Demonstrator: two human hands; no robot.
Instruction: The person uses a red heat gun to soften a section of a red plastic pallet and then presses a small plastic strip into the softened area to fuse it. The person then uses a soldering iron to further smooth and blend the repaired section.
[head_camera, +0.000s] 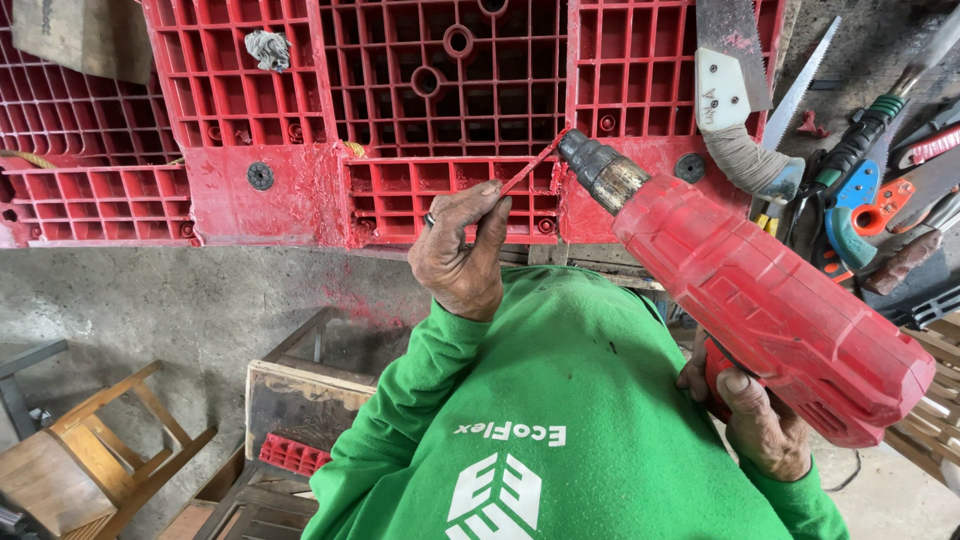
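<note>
Item: thin red plastic strip (532, 165), slanting up from my fingertips to the nozzle tip, lying against the red ribbed plastic pallet (440, 110)
Position of strip: above and just right of my left hand (460, 250), up and left of my right hand (755, 420), its upper end touching the pallet at a vertical seam between two panels
Left hand: pinched shut on the lower end of the strip between thumb and fingers, knuckles toward me, a ring on one finger
Right hand: clenched around the grip of the red plastic heat gun (770, 310), thumb over the handle, low at the right
Heat gun: body angled up to the left, its dark metal nozzle (600, 170) meeting the top of the strip at the seam
Pallet: stands upright in front of me, open grid cells, smeared red along the lower rail
Right edge: hand saws and coloured-handled tools (860, 190) crowded just beside the gun body
Left and below: bare grey concrete floor (170, 300), a wooden chair (100, 450) well apart from my hands
Near body: my green sleeve and shirt fill the lower middle
</note>
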